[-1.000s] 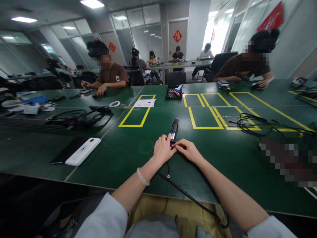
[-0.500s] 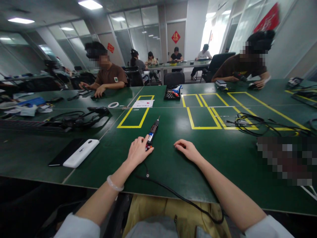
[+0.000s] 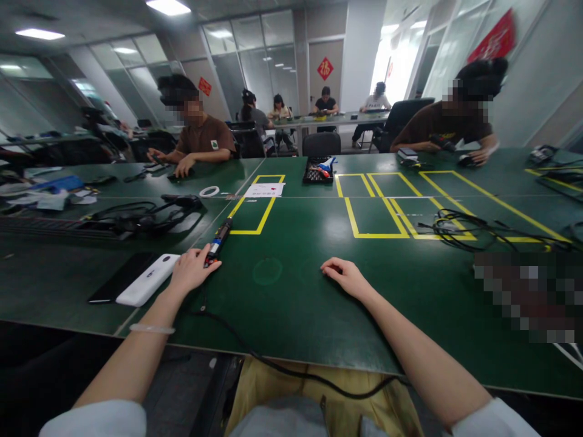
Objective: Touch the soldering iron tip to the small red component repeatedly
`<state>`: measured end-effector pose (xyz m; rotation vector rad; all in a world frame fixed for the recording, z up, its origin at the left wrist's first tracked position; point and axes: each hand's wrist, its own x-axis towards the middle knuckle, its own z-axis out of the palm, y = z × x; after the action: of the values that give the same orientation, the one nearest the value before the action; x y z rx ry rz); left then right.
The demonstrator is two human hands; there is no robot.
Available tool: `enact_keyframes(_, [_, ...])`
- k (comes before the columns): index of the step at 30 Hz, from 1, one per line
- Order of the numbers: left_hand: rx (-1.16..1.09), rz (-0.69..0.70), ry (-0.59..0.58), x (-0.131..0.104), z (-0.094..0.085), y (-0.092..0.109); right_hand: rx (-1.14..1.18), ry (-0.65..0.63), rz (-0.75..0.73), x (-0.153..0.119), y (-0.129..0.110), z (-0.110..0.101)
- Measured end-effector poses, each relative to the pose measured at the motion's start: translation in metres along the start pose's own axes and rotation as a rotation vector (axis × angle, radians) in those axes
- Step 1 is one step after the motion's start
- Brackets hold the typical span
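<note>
My left hand (image 3: 191, 267) is closed from above around the rear of an electric screwdriver (image 3: 221, 235) lying on the green table. Its narrow tip points away from me, reaching the corner of a yellow tape outline. A black cord (image 3: 268, 363) runs from near that hand over the table's front edge and across my lap. A white phone-like slab (image 3: 148, 280) lies just left of the hand, beside a black flat slab (image 3: 121, 278). My right hand (image 3: 345, 276) rests on the table with fingers curled together, nothing visible in them.
Yellow tape outlines (image 3: 380, 235) mark the table (image 3: 291, 321). At its far side stands a black tray (image 3: 317, 176) of tools. Black cables (image 3: 460, 227) lie right; a dark cabled device (image 3: 150, 212) and tape roll (image 3: 209, 192) lie left. Two people sit opposite, others farther back.
My left hand has moved left with the electric screwdriver, close to the white slab. The cord has shifted left too, and a faint ring shows on the table. My right hand has stayed put.
</note>
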<state>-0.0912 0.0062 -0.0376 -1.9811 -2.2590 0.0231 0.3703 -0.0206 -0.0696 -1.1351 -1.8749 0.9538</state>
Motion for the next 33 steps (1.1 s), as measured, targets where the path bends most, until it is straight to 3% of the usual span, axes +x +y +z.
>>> enact_keyframes(3, [-0.001,-0.041,-0.004,0.000,-0.002,-0.004,0.003,-0.004,0.000,0.000,-0.001,0.000])
enact_keyframes(5, [0.024,-0.043,0.078,-0.006,-0.005,0.002,0.006,-0.010,0.003,0.000,-0.001,0.000])
enact_keyframes(8, [0.073,-0.021,0.195,-0.018,-0.011,0.017,0.006,-0.015,0.006,0.000,-0.001,-0.001])
enact_keyframes(14, [-0.025,-0.073,0.228,-0.024,-0.034,0.056,0.007,-0.020,0.009,0.001,-0.003,0.000])
enact_keyframes(17, [-0.376,0.049,0.110,-0.025,-0.047,0.098,0.008,-0.022,0.014,0.001,-0.003,0.000])
enact_keyframes(20, [-0.766,0.330,-0.077,-0.030,-0.054,0.157,0.040,-0.029,0.023,0.001,-0.002,-0.002])
enact_keyframes(25, [-1.156,0.563,-0.390,-0.042,-0.045,0.245,0.246,-0.050,0.032,0.002,0.003,-0.005])
enact_keyframes(28, [-1.281,0.593,-0.498,-0.044,-0.034,0.271,0.403,-0.088,0.023,0.003,0.005,-0.005])
enact_keyframes(33, [-1.426,0.493,-0.551,-0.042,-0.014,0.279,0.444,-0.100,0.020,0.004,0.008,-0.001])
